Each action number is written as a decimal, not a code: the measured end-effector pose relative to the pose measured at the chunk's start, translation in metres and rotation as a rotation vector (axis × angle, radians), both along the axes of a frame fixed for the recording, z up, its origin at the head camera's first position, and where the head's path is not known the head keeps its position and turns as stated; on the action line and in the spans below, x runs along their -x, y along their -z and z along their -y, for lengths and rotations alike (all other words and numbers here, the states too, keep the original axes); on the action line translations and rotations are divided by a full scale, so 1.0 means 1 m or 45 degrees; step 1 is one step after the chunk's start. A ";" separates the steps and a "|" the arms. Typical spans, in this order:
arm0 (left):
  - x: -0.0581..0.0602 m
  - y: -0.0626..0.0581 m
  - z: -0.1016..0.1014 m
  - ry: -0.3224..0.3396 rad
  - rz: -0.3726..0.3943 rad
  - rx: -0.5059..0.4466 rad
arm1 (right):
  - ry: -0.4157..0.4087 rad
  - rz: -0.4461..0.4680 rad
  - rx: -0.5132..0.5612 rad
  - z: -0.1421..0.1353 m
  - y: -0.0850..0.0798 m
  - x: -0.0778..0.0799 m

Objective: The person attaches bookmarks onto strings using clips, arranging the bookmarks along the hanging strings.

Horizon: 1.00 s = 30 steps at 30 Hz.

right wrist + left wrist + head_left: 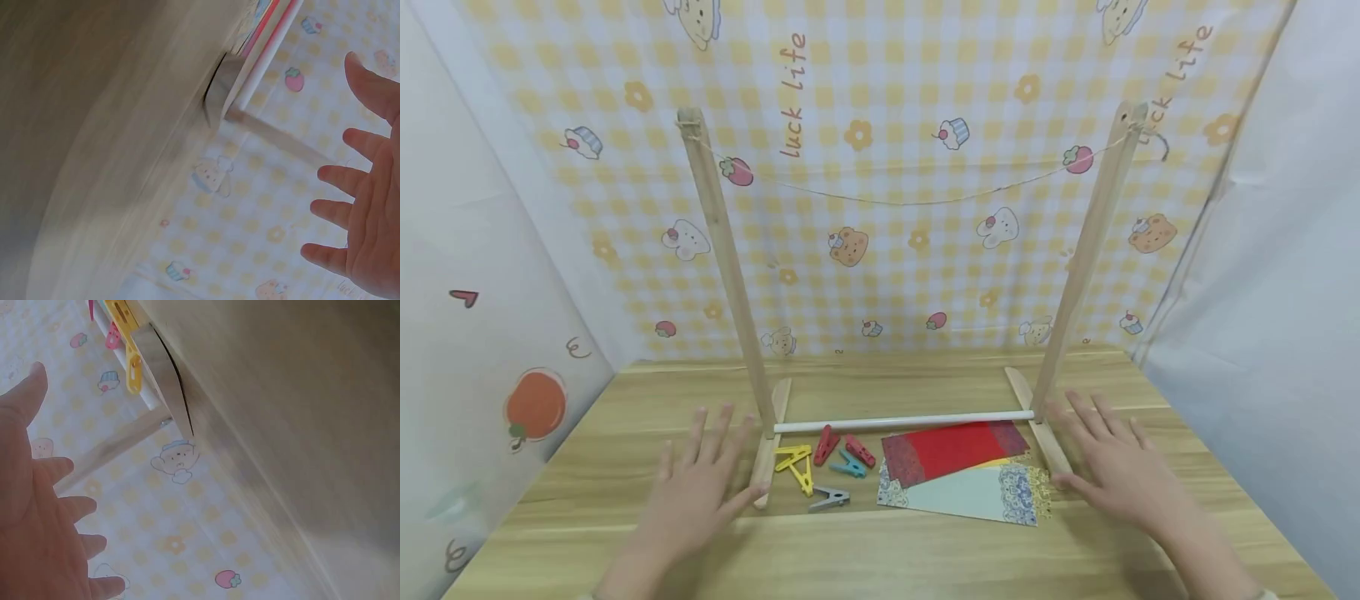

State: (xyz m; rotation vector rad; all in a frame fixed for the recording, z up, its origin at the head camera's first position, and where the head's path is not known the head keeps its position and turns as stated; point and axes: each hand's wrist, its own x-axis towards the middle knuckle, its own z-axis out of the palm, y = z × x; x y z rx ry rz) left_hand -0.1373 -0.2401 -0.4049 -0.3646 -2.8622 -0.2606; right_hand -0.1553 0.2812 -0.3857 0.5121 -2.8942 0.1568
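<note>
With fingers spread, my left hand (696,487) is palm down beside the left foot (767,467) of a wooden stand, holding nothing. My right hand (1123,471), its fingers likewise apart, is next to the right foot (1051,446). Between the feet lie two yellow clothespins (802,473), two red clothespins (826,445), a teal clothespin (850,465) and a grey clothespin (830,498). To their right a red strip (955,451) with patterned ends overlaps a pale blue strip (958,493). A yellow strip (1041,492) is mostly hidden beneath them.
Two wooden posts (726,250) rise from the feet, a thin string (902,202) sagging between their tops. Low down, a white rod (902,422) joins them. Behind the wooden table (850,558) hangs a yellow checked cloth (895,267); pale cloth walls flank both sides.
</note>
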 end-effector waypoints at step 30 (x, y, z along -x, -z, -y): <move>0.003 0.005 -0.049 0.238 -0.010 -0.008 | -0.237 0.314 -0.004 0.085 0.015 0.039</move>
